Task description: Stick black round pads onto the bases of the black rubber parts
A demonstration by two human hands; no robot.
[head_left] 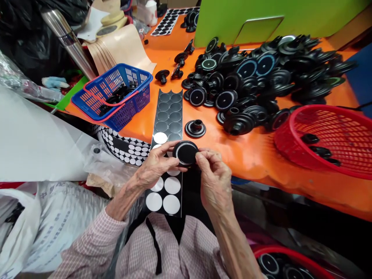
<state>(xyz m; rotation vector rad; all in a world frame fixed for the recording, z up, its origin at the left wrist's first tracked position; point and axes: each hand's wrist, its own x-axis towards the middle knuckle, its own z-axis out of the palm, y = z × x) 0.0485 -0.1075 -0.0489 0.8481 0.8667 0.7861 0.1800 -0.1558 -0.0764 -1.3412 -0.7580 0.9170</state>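
A round black plastic cap (185, 152) is held between both hands above the table's near edge. My left hand (155, 164) grips its left side with thumb and fingers. My right hand (213, 174) pinches its right side. Under the hands lies a black sheet of round white stickers (165, 195); its far part (170, 112) shows empty circles. A single black cap (195, 128) sits just beyond on the orange table (250, 151).
A big pile of black caps (261, 77) covers the table's far right. A red basket (328, 139) with a few caps stands right, a blue basket (116, 95) left. A green board (261, 19) stands behind. White bags (26, 224) lie left.
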